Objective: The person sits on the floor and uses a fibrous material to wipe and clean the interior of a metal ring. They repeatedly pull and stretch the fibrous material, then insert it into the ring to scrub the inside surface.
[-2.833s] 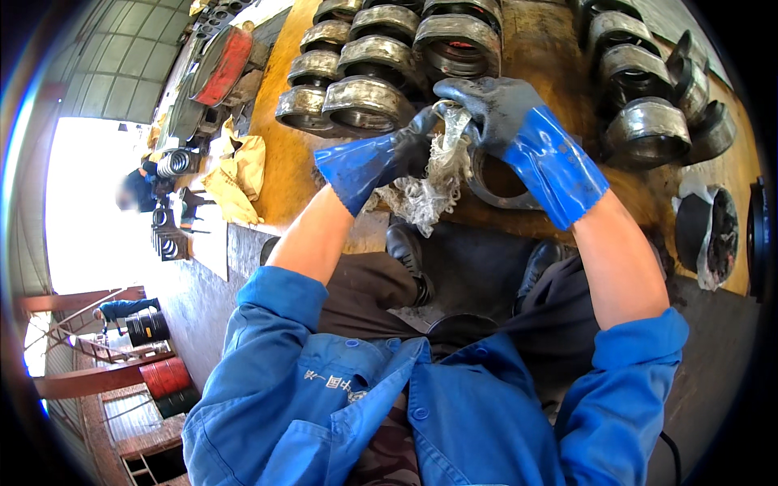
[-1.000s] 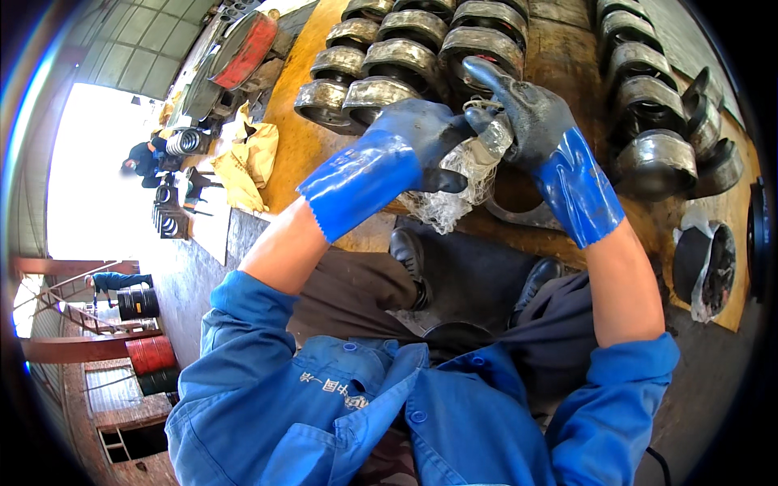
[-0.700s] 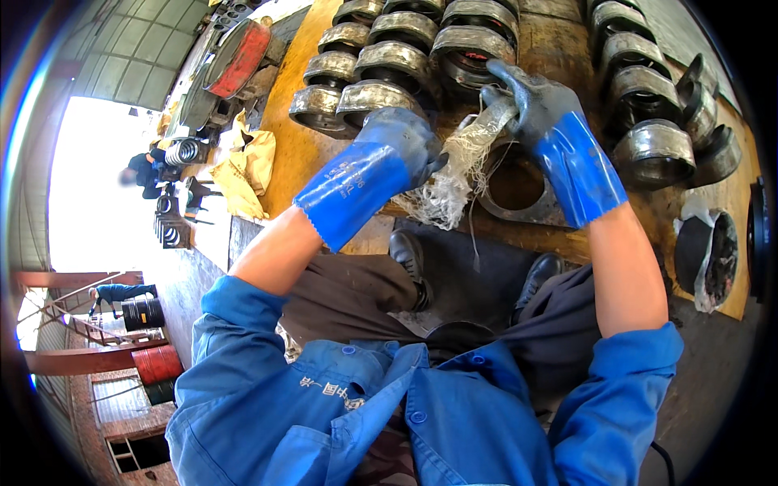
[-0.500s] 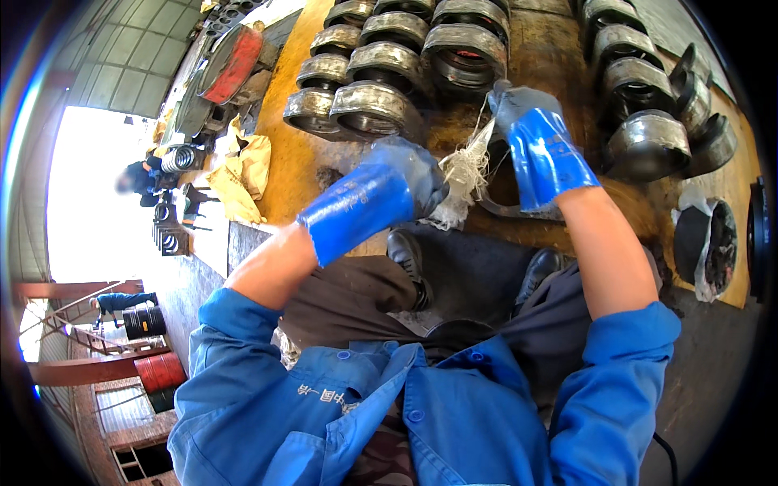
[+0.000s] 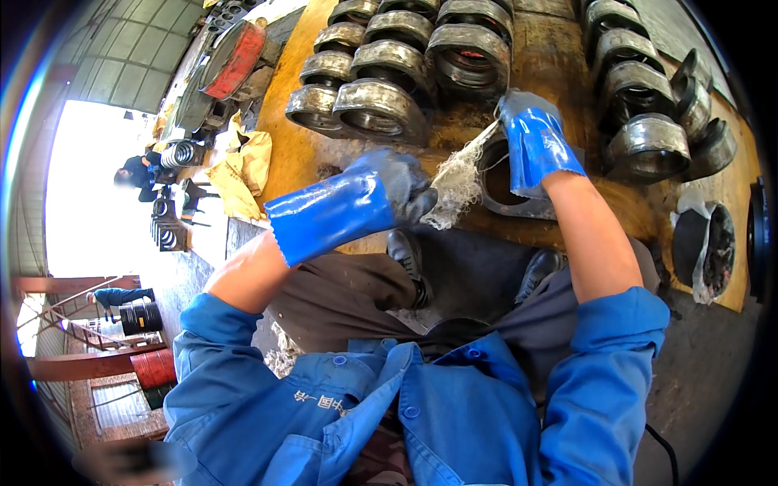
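A frayed bundle of white cotton waste stretches between my hands, both in blue rubber gloves with dark grips. My right hand is closed on its narrow, twisted far end. Lower and to the left, my left hand has its fingers curled at the loose, stringy end; its hold is partly hidden by the glove. Below my right hand, a metal ring part with a flat base lies at the near table edge, partly covered by the glove and the waste.
Rows of metal bearing housings stand on the oily wooden table, with more housings at right. A plastic-wrapped round part sits at the right edge. Crumpled yellow paper lies at left. Other people work far left.
My left hand has drawn back a little to the left and nearer to me. The cotton waste has shifted left, uncovering more of the ring part. My right hand stays closed on its end.
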Demonstrator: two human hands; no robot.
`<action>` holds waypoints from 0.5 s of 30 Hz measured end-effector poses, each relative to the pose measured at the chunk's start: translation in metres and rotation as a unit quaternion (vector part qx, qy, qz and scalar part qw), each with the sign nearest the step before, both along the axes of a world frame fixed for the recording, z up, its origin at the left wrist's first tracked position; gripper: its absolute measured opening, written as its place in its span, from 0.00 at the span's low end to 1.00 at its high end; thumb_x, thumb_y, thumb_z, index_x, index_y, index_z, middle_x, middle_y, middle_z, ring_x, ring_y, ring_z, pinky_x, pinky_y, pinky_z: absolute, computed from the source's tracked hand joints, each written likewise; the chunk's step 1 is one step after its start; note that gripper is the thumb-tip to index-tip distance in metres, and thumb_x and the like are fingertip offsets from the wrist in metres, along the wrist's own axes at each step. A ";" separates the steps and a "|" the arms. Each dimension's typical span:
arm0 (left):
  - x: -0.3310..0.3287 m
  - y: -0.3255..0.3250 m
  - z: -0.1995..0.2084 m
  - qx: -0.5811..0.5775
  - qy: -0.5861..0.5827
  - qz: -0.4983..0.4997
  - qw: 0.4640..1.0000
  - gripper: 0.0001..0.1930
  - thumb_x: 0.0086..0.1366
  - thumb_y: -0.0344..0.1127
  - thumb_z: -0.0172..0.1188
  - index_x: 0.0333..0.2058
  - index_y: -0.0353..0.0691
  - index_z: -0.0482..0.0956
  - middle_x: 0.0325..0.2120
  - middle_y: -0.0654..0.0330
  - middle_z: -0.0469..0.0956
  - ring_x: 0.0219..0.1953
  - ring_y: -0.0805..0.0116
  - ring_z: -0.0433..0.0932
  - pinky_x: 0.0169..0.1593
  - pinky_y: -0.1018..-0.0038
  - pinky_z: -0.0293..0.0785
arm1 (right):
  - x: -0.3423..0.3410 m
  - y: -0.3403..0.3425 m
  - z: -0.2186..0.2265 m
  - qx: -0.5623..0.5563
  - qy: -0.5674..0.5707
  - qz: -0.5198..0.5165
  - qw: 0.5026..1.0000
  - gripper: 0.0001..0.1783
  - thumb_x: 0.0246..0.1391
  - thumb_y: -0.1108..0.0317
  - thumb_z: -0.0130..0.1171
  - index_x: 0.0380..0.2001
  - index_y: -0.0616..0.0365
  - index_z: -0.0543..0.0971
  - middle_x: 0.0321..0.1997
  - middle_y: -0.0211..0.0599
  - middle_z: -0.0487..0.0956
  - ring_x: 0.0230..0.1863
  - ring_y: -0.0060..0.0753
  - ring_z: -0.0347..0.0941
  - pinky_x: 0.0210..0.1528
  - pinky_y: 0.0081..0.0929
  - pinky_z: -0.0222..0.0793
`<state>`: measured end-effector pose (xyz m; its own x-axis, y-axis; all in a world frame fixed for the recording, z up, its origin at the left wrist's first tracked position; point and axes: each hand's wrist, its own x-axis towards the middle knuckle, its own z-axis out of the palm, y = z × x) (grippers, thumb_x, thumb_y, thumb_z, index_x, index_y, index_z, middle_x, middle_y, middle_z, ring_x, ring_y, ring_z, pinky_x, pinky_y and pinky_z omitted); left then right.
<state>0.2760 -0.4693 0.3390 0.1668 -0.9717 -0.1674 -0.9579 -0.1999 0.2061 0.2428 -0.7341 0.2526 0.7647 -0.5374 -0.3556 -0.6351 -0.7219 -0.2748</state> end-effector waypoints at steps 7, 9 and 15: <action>-0.011 -0.003 0.031 0.131 0.064 0.247 0.958 0.14 0.61 0.41 0.60 0.23 0.37 0.79 0.19 0.47 0.77 0.23 0.48 0.78 0.30 0.57 0.73 | 0.003 -0.009 -0.007 -0.001 -0.044 0.009 0.999 0.19 0.57 0.64 0.53 0.50 0.49 0.82 0.55 0.40 0.80 0.54 0.47 0.78 0.52 0.46 0.75; -0.012 0.013 0.015 0.139 0.131 0.058 0.980 0.09 0.56 0.39 0.62 0.27 0.40 0.79 0.28 0.50 0.81 0.29 0.52 0.80 0.36 0.57 0.72 | -0.001 -0.046 -0.047 -0.035 -0.057 -0.014 0.998 0.18 0.51 0.61 0.61 0.46 0.50 0.84 0.51 0.43 0.81 0.51 0.49 0.79 0.52 0.42 0.76; 0.040 0.085 -0.001 0.143 0.010 0.321 0.936 0.12 0.65 0.42 0.57 0.37 0.44 0.86 0.35 0.51 0.83 0.37 0.55 0.82 0.45 0.64 0.78 | -0.065 -0.137 -0.048 0.189 -0.265 -0.194 0.926 0.19 0.59 0.62 0.43 0.30 0.60 0.82 0.22 0.41 0.78 0.21 0.33 0.71 0.24 0.31 0.64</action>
